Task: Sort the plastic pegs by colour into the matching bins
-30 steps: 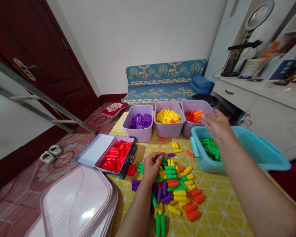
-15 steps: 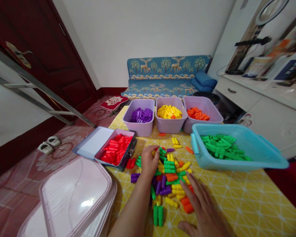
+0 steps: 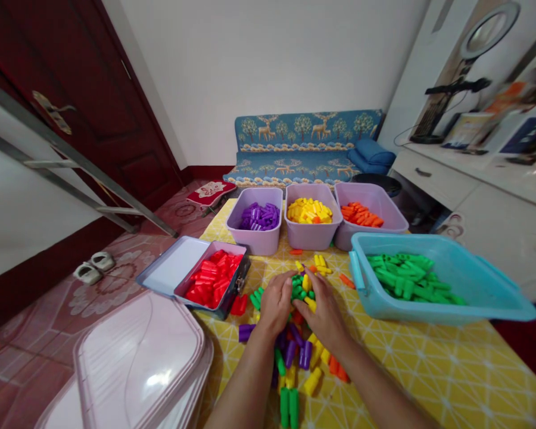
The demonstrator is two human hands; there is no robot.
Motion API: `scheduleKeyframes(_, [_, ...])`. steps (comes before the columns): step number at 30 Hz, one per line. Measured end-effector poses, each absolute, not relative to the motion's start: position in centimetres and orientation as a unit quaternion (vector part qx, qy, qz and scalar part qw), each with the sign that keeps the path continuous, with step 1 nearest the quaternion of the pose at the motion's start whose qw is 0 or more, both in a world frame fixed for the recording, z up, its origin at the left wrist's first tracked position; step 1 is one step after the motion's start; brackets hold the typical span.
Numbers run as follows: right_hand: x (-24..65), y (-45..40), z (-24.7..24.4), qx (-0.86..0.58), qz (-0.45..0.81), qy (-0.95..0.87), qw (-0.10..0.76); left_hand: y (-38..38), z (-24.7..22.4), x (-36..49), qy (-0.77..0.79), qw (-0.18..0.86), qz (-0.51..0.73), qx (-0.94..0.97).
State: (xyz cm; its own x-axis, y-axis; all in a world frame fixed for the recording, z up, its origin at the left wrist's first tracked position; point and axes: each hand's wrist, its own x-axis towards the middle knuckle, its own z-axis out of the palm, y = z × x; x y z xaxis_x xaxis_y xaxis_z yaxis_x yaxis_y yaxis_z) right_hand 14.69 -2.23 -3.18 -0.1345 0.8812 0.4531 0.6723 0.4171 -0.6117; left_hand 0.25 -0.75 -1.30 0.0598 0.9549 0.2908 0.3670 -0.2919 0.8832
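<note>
My left hand (image 3: 276,302) and my right hand (image 3: 325,313) face each other over the loose heap in mid-table. Between them they close round a cluster of green plastic pieces (image 3: 298,291), small tube-like parts. The left fingers are curled, while the right thumb and fingers bracket the cluster from the other side. Some yellow pieces lie against the right fingers. Nearer me are purple pieces (image 3: 290,353), a yellow piece (image 3: 311,381), orange pieces (image 3: 338,368) and a green pair (image 3: 289,407). My hands hide part of the heap.
Lilac bins hold purple (image 3: 254,239), yellow (image 3: 312,236) and orange (image 3: 373,193) pieces at the back. A blue tub (image 3: 429,313) with green pieces stands right. Left are an open tin (image 3: 234,296) of red pieces and stacked lids (image 3: 138,351). Behind is a sofa (image 3: 290,161).
My right hand has moved up and left, from flat over the near side of the heap to beside my left hand. Green pieces are now gathered between both hands; several heap pieces have shifted.
</note>
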Motion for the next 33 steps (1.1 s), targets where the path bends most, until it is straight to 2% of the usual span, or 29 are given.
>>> scheduleKeyframes(8, [14.1, -2.4, -2.3, -0.551, 0.133, -0.705, 0.425, -0.8, -1.5, 0.3, 0.494, 0.356, 0.488, 0.625])
scheduleKeyframes(17, [15.8, -2.1, -2.6, -0.577, 0.290, -0.531, 0.549, -0.9, -1.1, 0.7, 0.446, 0.304, 0.474, 0.695])
scheduleKeyframes(21, [16.2, -2.3, -2.6, -0.573, 0.305, -0.524, 0.551, -0.9, -1.0, 0.8, 0.449, 0.316, 0.473, 0.689])
scheduleKeyframes(28, [16.4, -2.9, -1.9, -0.548, 0.339, -0.523, 0.558, -1.2, -0.3, 0.2, 0.468, 0.405, 0.504, 0.602])
scheduleKeyframes(33, [16.2, -3.2, -1.8, -0.512, 0.367, -0.543, 0.556, -1.1, -0.4, 0.2, 0.522, 0.325, 0.565, 0.550])
